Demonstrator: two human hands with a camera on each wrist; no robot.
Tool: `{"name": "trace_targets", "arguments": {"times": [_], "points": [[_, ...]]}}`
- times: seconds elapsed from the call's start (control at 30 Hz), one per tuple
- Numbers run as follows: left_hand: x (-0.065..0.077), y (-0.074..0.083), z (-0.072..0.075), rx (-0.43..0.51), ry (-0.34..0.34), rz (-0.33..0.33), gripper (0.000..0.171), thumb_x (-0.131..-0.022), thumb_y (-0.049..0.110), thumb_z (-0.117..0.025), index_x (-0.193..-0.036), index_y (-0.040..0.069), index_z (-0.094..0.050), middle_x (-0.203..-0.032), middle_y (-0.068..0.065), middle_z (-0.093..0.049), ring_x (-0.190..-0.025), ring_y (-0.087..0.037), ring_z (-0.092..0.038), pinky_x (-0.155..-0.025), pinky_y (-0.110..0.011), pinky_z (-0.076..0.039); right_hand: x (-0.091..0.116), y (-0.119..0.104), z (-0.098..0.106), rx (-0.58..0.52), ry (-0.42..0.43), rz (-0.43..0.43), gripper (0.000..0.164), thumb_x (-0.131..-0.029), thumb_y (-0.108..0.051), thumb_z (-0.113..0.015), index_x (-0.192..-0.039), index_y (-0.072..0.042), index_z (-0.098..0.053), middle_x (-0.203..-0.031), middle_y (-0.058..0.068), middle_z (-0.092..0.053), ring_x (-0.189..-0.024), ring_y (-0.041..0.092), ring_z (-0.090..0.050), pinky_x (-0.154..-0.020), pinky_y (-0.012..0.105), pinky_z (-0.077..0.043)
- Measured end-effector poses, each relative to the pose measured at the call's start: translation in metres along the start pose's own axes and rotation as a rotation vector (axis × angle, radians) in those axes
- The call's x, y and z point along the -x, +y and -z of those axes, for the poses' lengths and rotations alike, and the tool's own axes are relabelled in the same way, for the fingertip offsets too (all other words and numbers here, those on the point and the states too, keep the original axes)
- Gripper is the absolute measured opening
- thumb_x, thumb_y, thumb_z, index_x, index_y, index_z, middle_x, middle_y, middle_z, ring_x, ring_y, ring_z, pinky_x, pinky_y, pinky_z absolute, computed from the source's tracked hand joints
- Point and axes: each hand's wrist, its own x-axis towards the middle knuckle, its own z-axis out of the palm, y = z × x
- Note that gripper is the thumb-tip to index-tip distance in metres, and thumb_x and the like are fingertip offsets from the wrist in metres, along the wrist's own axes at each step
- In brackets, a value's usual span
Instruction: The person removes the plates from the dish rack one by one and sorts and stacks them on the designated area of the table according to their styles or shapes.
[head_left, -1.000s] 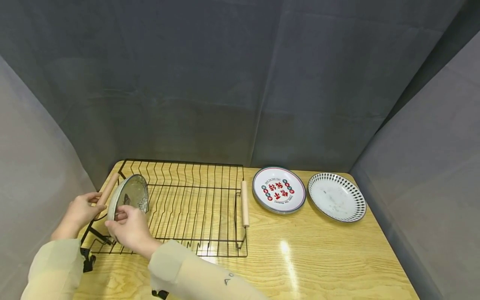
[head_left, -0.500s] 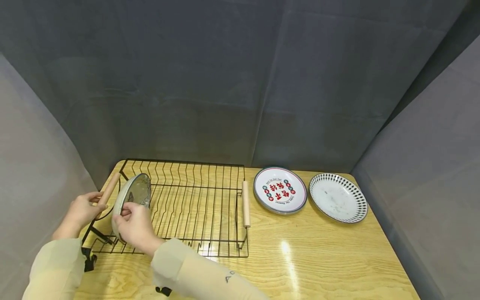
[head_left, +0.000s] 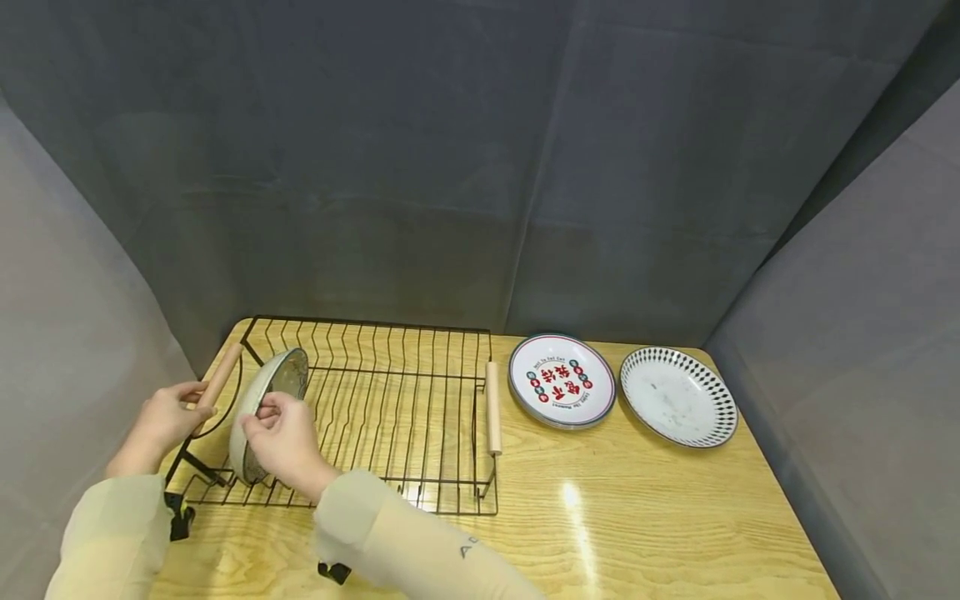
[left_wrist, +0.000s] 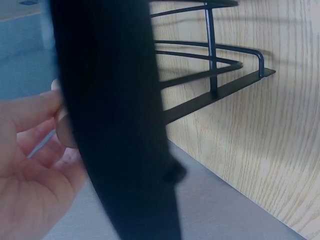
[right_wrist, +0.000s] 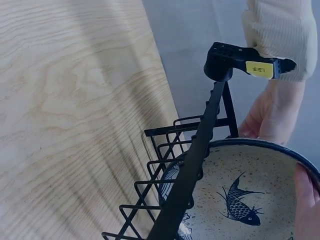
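Observation:
A speckled bowl (head_left: 258,387) with a dark blue rim stands on its side at the left end of the black wire dish rack (head_left: 397,372), its opening turned to the right. In the right wrist view a blue fish (right_wrist: 241,204) shows painted inside it. My right hand (head_left: 288,437) pinches the bowl's rim, a finger inside the bowl. My left hand (head_left: 167,421) holds the rack's left wooden handle (head_left: 222,371) between thumb and fingers. A dark strip covers much of the left wrist view and hides part of the handle.
Right of the rack's other wooden handle (head_left: 492,408) lies a white plate (head_left: 562,381) with red characters, seemingly stacked on another. Beside it is a white oval dish (head_left: 675,396) with a dark diamond-patterned rim. Grey cloth (head_left: 405,167) walls the table's back and sides.
The bowl has shifted slightly right, and its outer side now shows more. My right hand has moved right with it. My left hand has stayed on the handle.

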Motion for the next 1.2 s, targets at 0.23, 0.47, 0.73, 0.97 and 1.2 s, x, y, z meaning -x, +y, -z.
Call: {"name": "trace_targets", "arguments": {"times": [0.23,0.47,0.73,0.97,1.2], "points": [[-0.001,0.002,-0.001,0.006,-0.015,0.018,0.050,-0.084,0.009,-0.060,-0.123,-0.018,-0.042,-0.107,-0.035,-0.052,-0.070,-0.026,-0.059,-0.055,-0.031,-0.045,-0.006,0.000,0.007,-0.179,0.048,-0.070,0.014,-0.081,0.001,-0.061,-0.094,0.003,-0.058,-0.076,-0.005,-0.050,-0.065,0.001,-0.047,-0.060,0.014,-0.044],[-0.001,0.001,-0.002,-0.007,-0.018,0.035,0.051,-0.085,0.010,-0.060,-0.124,-0.017,-0.042,-0.109,-0.035,-0.051,-0.081,-0.036,-0.056,-0.058,-0.034,-0.045,-0.010,-0.003,0.023,-0.260,-0.013,-0.024,0.022,-0.082,0.001,-0.059,-0.103,0.008,-0.056,-0.082,-0.001,-0.051,-0.071,0.001,-0.047,-0.065,0.014,-0.044],[-0.001,0.000,-0.001,-0.005,-0.027,0.051,0.052,-0.086,0.012,-0.059,-0.126,-0.016,-0.041,-0.110,-0.034,-0.050,-0.084,-0.037,-0.054,-0.060,-0.036,-0.044,-0.011,-0.014,0.044,-0.190,0.002,0.042,0.030,-0.084,-0.003,-0.059,-0.111,0.009,-0.056,-0.088,0.000,-0.054,-0.077,0.000,-0.048,-0.071,0.014,-0.044],[0.000,0.000,0.000,-0.004,-0.026,0.034,0.053,-0.086,0.014,-0.059,-0.126,-0.016,-0.042,-0.109,-0.033,-0.050,-0.086,-0.038,-0.052,-0.061,-0.036,-0.043,-0.011,-0.036,0.072,-0.078,0.023,0.174,0.026,-0.084,-0.001,-0.057,-0.108,0.010,-0.058,-0.086,0.005,-0.057,-0.075,0.001,-0.048,-0.068,0.014,-0.044],[0.000,0.000,0.000,-0.003,-0.027,0.035,0.053,-0.086,0.014,-0.058,-0.127,-0.016,-0.041,-0.111,-0.034,-0.049,-0.090,-0.042,-0.052,-0.063,-0.039,-0.044,-0.009,-0.057,0.109,-0.058,0.023,0.278,0.023,-0.085,0.004,-0.053,-0.105,0.012,-0.058,-0.083,0.013,-0.056,-0.073,0.004,-0.047,-0.060,0.013,-0.043]]}}
